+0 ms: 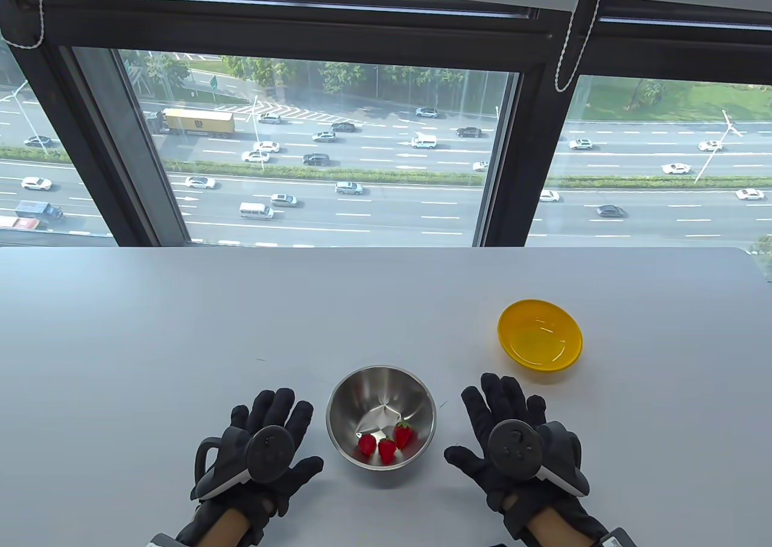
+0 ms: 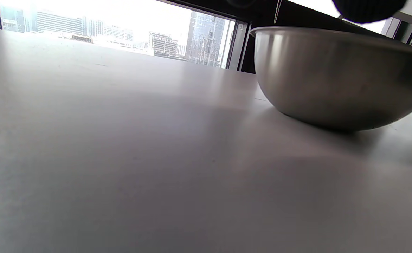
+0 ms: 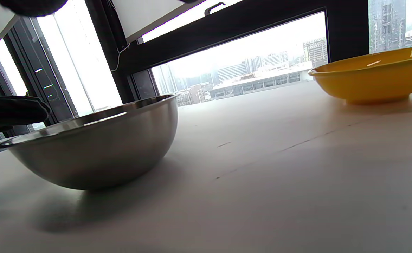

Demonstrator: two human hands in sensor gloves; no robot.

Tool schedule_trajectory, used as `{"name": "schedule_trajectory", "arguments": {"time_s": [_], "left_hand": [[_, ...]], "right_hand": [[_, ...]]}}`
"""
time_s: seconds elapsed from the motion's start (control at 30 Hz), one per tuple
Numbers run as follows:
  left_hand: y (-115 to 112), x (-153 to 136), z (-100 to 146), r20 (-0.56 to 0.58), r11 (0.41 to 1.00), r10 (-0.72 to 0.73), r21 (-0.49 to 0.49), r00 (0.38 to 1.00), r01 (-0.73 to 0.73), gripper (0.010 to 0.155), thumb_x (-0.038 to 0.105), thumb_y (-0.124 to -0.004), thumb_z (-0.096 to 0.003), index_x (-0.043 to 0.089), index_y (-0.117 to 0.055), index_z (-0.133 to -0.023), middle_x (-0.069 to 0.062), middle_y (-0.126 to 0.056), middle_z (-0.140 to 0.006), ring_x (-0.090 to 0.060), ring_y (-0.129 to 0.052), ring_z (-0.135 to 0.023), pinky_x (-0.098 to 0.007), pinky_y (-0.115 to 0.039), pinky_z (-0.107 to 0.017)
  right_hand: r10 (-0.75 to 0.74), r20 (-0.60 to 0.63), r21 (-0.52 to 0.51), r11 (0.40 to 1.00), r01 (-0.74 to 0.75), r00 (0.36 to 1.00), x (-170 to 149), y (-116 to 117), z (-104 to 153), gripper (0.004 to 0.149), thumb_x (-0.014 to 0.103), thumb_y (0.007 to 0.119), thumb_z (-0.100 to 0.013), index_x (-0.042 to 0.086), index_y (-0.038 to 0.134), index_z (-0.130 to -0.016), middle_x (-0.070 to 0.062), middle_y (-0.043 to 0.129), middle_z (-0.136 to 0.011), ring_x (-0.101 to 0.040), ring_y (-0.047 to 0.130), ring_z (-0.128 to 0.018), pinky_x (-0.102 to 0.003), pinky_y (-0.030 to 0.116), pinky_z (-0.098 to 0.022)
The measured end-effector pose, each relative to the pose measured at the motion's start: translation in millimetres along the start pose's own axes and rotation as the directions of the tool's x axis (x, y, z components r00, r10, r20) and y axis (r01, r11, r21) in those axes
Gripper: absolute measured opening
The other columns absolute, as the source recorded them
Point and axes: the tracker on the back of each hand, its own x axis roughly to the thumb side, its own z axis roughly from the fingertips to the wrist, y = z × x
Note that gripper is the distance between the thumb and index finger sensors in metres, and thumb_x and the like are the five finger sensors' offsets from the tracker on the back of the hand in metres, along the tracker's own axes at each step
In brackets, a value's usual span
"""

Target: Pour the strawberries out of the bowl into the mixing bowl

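Big window behind our white table [image 1: 151, 330]; three strawberries [image 1: 386, 445] sit in the steel mixing bowl [image 1: 347, 408], yellow bowl [image 1: 540, 334] off right. Our left hand [image 1: 265, 444] and right hand [image 1: 512, 438] lie flat, fingers spread, holding nothing.

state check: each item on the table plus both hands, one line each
steel mixing bowl: upright on the table, holds three strawberries
strawberries: three, lying at the bottom of the steel mixing bowl
yellow bowl: upright, empty, far right of the steel mixing bowl
left hand: fingers spread, flat by the steel mixing bowl's left side, holds nothing
right hand: fingers spread, flat by its right side, holds nothing
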Motion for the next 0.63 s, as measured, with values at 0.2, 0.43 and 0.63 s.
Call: {"name": "schedule_trajectory", "arguments": {"time_s": [0.2,0.43,0.63], "left_hand": [[2.2,-1.6,0.6,-0.009,1.000,0.001,0.006,1.000,-0.001,0.088,0.070,-0.063,-0.0398,0.029,-0.029,-0.110,-0.008,-0.012,-0.119,-0.044,-0.018,-0.111,-0.072,-0.018,-0.071],[3.0,-3.9,0.8,-0.020,1.000,0.001,0.006,1.000,-0.001,0.088,0.070,-0.063,-0.0398,0.029,-0.029,-0.110,-0.008,-0.012,-0.119,-0.044,-0.018,-0.111,-0.072,-0.018,-0.071],[3.1,-6.2,0.9,-0.028,1.000,0.003,0.003,1.000,-0.003,0.088,0.070,-0.063,-0.0399,0.029,-0.029,-0.110,-0.008,-0.012,-0.120,-0.044,-0.018,-0.111,-0.073,-0.018,-0.071]], "right_hand": [[0.002,-0.001,0.014,1.000,-0.002,1.000,0.8,1.2,-0.5,0.090,0.070,0.062,-0.038,0.025,0.029,-0.108,-0.012,0.010,-0.114,-0.048,0.017,-0.106,-0.076,0.019,-0.067],[0.007,0.010,0.041,0.999,-0.008,1.000,4.5,3.8,-1.0,0.090,0.070,0.062,-0.038,0.026,0.029,-0.108,-0.012,0.010,-0.114,-0.048,0.017,-0.106,-0.076,0.019,-0.067],[0.006,0.016,0.051,0.999,-0.006,1.000,6.0,4.4,-1.1,0.090,0.070,0.062,-0.038,0.025,0.029,-0.108,-0.012,0.010,-0.114,-0.047,0.017,-0.106,-0.076,0.019,-0.067]]}}
